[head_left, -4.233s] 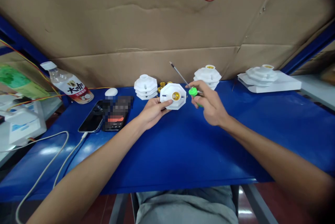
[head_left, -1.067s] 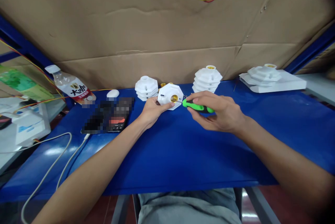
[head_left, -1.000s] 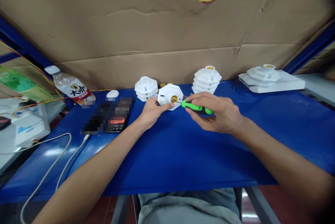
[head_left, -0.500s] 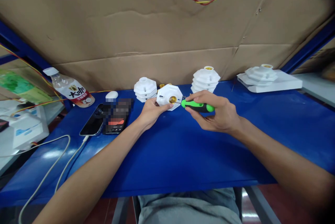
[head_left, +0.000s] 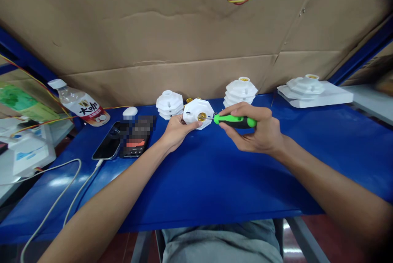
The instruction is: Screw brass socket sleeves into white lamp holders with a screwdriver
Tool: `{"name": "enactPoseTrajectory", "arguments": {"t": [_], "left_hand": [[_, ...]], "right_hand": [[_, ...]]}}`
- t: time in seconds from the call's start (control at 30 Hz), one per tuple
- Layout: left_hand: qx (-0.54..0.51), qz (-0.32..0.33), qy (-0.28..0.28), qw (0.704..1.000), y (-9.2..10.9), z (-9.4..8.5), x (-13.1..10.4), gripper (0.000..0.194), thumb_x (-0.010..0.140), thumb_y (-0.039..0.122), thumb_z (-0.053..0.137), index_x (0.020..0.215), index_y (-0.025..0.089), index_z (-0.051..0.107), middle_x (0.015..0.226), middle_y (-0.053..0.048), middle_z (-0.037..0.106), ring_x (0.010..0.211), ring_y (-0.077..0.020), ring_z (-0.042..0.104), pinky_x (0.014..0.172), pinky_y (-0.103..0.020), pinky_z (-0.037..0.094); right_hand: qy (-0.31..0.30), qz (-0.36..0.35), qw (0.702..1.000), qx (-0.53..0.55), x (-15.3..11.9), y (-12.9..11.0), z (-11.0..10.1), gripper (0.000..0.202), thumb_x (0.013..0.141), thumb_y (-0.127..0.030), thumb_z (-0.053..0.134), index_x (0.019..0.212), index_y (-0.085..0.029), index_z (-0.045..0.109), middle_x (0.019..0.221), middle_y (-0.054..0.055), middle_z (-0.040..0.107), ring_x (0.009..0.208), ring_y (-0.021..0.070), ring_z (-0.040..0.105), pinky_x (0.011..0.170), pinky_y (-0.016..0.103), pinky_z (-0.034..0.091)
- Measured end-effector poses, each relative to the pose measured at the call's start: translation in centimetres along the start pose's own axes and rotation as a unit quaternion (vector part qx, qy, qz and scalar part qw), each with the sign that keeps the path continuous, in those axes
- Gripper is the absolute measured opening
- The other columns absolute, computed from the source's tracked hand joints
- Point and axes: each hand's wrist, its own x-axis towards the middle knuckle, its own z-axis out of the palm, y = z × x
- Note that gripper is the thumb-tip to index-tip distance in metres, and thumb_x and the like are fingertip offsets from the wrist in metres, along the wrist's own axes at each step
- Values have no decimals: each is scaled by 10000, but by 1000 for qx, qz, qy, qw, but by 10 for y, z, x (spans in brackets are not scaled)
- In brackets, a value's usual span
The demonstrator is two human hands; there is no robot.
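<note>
**Screwdriver tip in a lamp socket, both hands busy**

At nine o'clock a bottle [head_left: 80, 103] lies beside a phone [head_left: 108, 146] on the blue table [head_left: 199, 181]. Toward eleven o'clock sits a stack of white holders [head_left: 169, 103]. At the centre, the left hand [head_left: 175, 131] grasps a white lamp holder [head_left: 197, 113], tilted, fingers curled about its rim. At its three o'clock, the right hand [head_left: 256, 132] clenches a green screwdriver [head_left: 235, 121], shaft reaching into the brass socket. Another stack [head_left: 241, 91] stands at one o'clock.
</note>
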Motion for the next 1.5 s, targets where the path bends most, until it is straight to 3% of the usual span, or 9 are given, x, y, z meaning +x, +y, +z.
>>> {"name": "enactPoseTrajectory", "arguments": {"t": [0.6, 0.87, 0.97, 1.1, 1.27, 1.33, 1.4, 1.43, 1.5], "left_hand": [[-56, -34, -21, 998, 8, 4, -2, 402, 668, 144, 967, 1042, 137, 819, 1177, -134, 808, 1125, -289, 747, 1090, -473, 561], [-62, -37, -20, 997, 7, 3, -1, 386, 670, 137, 964, 1030, 140, 825, 1163, -130, 814, 1131, -303, 749, 1098, -483, 565], [-55, -32, -17, 998, 7, 3, -2, 374, 687, 137, 954, 1036, 142, 819, 1172, -140, 812, 1169, -325, 743, 1107, -503, 565], [-31, -56, -20, 998, 13, -2, -2, 380, 702, 158, 961, 1054, 152, 818, 1206, -145, 804, 1155, -311, 748, 1115, -504, 559], [70, -115, -95, 986, 26, -13, -2, 356, 677, 208, 982, 991, 135, 831, 1142, -182, 812, 1076, -334, 766, 1032, -528, 588], [121, -84, -106, 983, 31, -14, -4, 377, 671, 236, 984, 1002, 137, 834, 1099, -177, 818, 1029, -340, 767, 980, -522, 597], [211, 4, -91, 973, 33, -15, -6, 369, 691, 266, 967, 1015, 146, 834, 1027, -148, 820, 973, -339, 760, 943, -509, 593], [270, 65, -84, 957, 33, -15, -6, 353, 716, 276, 946, 1028, 156, 833, 1007, -131, 817, 964, -341, 753, 942, -505, 585], [388, 186, -97, 897, 30, -16, -6, 316, 779, 276, 883, 1073, 180, 823, 1042, -118, 810, 1008, -352, 738, 973, -506, 562]], "right_hand": [[-28, 8, 1000, -2, -2, 1, 0, 346, 879, -215, 782, 1170, -316, 625, 1076, 8, 799, 865, 219, 792, 704, 327, 675], [-25, -10, 1000, 13, -1, 3, 0, 411, 876, -198, 779, 1205, -341, 578, 1091, -9, 792, 873, 218, 801, 733, 345, 683], [9, -9, 1000, 18, 4, 0, -2, 415, 862, -191, 783, 1179, -366, 581, 1037, -17, 794, 844, 240, 806, 718, 383, 690], [126, -64, 989, 47, 17, -6, -8, 509, 788, -172, 855, 1194, -336, 596, 924, 13, 760, 778, 273, 806, 628, 406, 676], [243, -13, 963, 113, 31, -5, -14, 418, 830, -263, 869, 1127, -326, 583, 861, -10, 696, 634, 210, 735, 479, 362, 607], [249, 8, 958, 139, 32, 2, -17, 401, 861, -306, 859, 1127, -322, 559, 849, -20, 710, 587, 183, 699, 472, 349, 600], [250, 31, 958, 138, 30, 12, -19, 380, 904, -351, 827, 1151, -326, 539, 860, -4, 729, 600, 191, 702, 491, 362, 609], [249, 41, 959, 129, 29, 17, -20, 376, 920, -368, 811, 1163, -334, 527, 867, 4, 732, 635, 207, 719, 515, 375, 620], [257, 57, 958, 114, 27, 27, -23, 380, 943, -397, 786, 1190, -352, 501, 874, 11, 725, 729, 242, 754, 579, 408, 640]]}}
